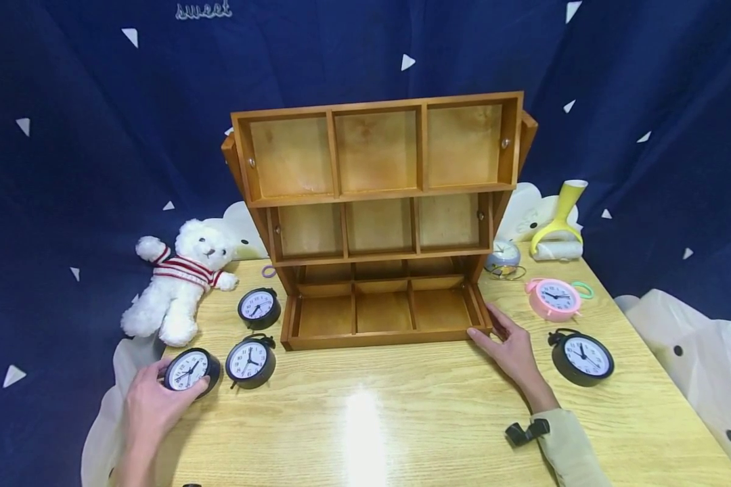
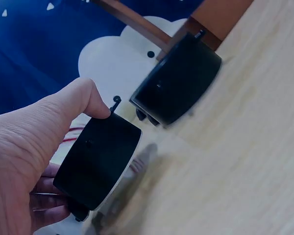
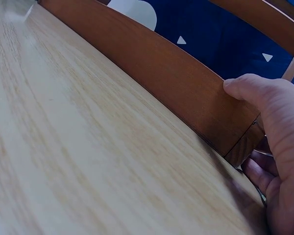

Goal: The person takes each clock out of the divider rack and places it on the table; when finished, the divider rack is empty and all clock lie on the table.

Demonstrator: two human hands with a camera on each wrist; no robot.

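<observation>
A three-tier wooden organiser (image 1: 380, 223) with open compartments stands at the middle of the table. My right hand (image 1: 507, 341) grips its lower right front corner (image 3: 235, 132), thumb on the front board and fingers round the side. My left hand (image 1: 152, 402) holds a small black alarm clock (image 1: 189, 370) (image 2: 100, 159) at the table's front left, thumb on top and fingers underneath. A second black clock (image 1: 251, 362) (image 2: 179, 88) stands just right of it, and a third (image 1: 258, 308) sits beside the organiser's left end.
A white teddy bear (image 1: 179, 281) lies at the left edge. Right of the organiser are a pink clock (image 1: 554, 297), a black clock (image 1: 581, 356), a pale blue clock (image 1: 503, 257) and a yellow-handled roller (image 1: 560, 223). A dark blue curtain (image 1: 85, 122) hangs behind.
</observation>
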